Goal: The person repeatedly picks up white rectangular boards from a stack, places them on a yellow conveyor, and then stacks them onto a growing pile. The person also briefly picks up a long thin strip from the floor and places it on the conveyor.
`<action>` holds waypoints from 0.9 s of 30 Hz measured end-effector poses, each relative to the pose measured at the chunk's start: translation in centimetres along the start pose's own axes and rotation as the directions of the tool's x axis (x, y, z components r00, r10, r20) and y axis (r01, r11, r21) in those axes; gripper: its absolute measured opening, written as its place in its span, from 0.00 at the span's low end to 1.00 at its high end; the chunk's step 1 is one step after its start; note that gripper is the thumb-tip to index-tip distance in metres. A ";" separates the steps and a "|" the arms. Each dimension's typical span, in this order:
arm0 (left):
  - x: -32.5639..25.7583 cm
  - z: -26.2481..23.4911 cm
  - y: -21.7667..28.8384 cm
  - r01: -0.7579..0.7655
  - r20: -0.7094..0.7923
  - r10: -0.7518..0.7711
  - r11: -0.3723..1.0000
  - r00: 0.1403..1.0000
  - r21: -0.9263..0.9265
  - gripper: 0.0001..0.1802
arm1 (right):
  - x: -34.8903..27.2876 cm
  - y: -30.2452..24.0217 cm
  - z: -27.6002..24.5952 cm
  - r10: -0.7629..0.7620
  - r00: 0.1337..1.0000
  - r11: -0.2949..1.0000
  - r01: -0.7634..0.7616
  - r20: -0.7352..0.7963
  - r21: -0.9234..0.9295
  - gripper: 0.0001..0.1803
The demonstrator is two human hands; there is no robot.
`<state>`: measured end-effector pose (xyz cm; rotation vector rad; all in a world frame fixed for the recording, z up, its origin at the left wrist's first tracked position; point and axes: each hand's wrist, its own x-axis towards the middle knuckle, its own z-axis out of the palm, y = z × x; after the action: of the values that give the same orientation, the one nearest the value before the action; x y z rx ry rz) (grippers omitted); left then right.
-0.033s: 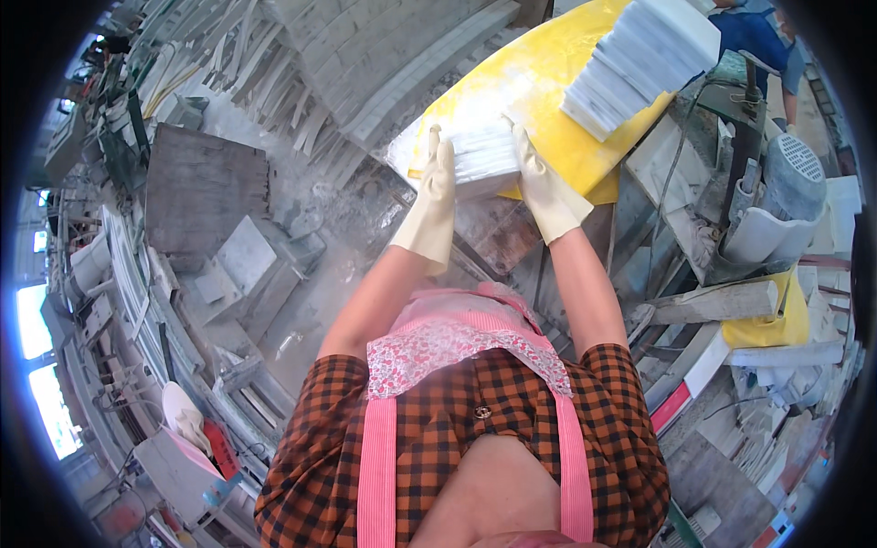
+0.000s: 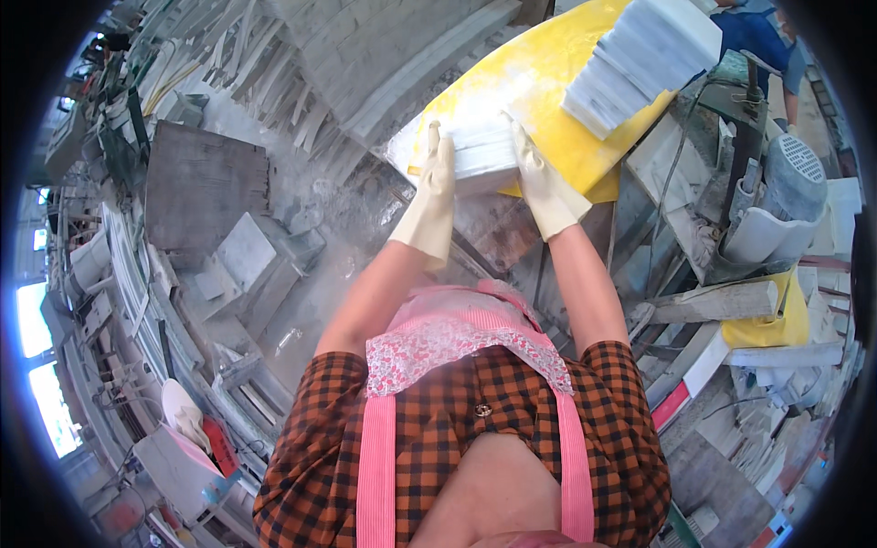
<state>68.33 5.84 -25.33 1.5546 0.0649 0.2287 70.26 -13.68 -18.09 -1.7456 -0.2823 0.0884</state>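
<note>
Dusty yellow sheet (image 2: pixel 546 91) | near end: white rectangular slab stack (image 2: pixel 484 151) — cream-gloved left hand (image 2: pixel 438 169), cream-gloved right hand (image 2: pixel 539 172) clasping opposite sides | far end: grey-white slab pile (image 2: pixel 630 68)

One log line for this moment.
left hand: at white slab stack, left side | right hand: same stack, right side | nearby: yellow sheet, second slab stack

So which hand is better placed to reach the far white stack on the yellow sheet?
Likely the right hand: it sits right of the near stack, closer to the far stack; the left hand is on the near stack's opposite side.
</note>
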 end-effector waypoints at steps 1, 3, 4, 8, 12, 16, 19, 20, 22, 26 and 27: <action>-0.3 -0.2 0.4 -0.081 0.036 0.074 0.972 0.997 0.221 0.38 | 0.0 0.0 0.1 0.002 1.000 1.000 -0.002 -0.001 -0.006 0.32; -0.2 -0.9 2.9 -0.236 0.210 0.128 0.716 0.969 0.656 0.40 | 0.0 0.1 0.3 -0.003 1.000 1.000 0.003 0.001 -0.009 0.32; -0.2 -1.0 4.7 -0.218 0.197 0.117 0.739 0.973 0.638 0.42 | 0.0 0.0 0.4 -0.003 1.000 1.000 0.003 -0.001 -0.010 0.32; 0.3 -0.6 13.8 -0.123 0.208 -0.002 0.800 0.978 0.587 0.58 | -0.2 -0.5 0.6 -0.005 1.000 1.000 0.005 -0.001 -0.015 0.32; 1.7 1.5 18.9 -0.580 0.593 -0.011 0.197 0.805 0.790 0.72 | -0.5 -1.1 0.5 -0.004 1.000 1.000 0.004 0.006 -0.005 0.32; 2.5 3.7 18.3 -0.585 0.583 -0.232 0.068 0.779 0.809 0.59 | -1.0 -1.0 0.5 0.010 1.000 1.000 -0.010 0.008 -0.018 0.32; 2.8 3.9 17.1 -0.562 0.573 -0.234 0.119 0.786 0.819 0.48 | -0.9 -0.6 0.9 0.005 1.000 0.998 -0.004 -0.023 0.057 0.31; 2.8 4.0 16.8 -0.551 0.567 -0.259 0.139 0.782 0.823 0.48 | -0.9 -0.5 1.1 0.003 0.999 0.994 0.001 -0.037 0.112 0.30; 2.8 3.8 16.4 -0.509 0.550 -0.263 0.211 0.793 0.834 0.44 | -0.7 -0.2 1.4 0.018 0.998 0.983 -0.006 -0.067 0.181 0.29; 2.7 3.6 16.2 -0.492 0.539 -0.179 0.251 0.823 0.834 0.36 | -0.9 0.1 1.6 0.042 0.991 0.989 -0.023 -0.128 0.147 0.28; 2.7 3.5 16.2 -0.496 0.553 -0.173 0.286 0.815 0.820 0.38 | -1.1 -0.1 1.7 0.091 0.984 0.990 -0.073 -0.155 0.123 0.28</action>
<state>69.93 2.93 -8.87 2.8482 -0.5684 -0.1838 68.85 -12.31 -18.45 -1.6372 -0.0858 0.0237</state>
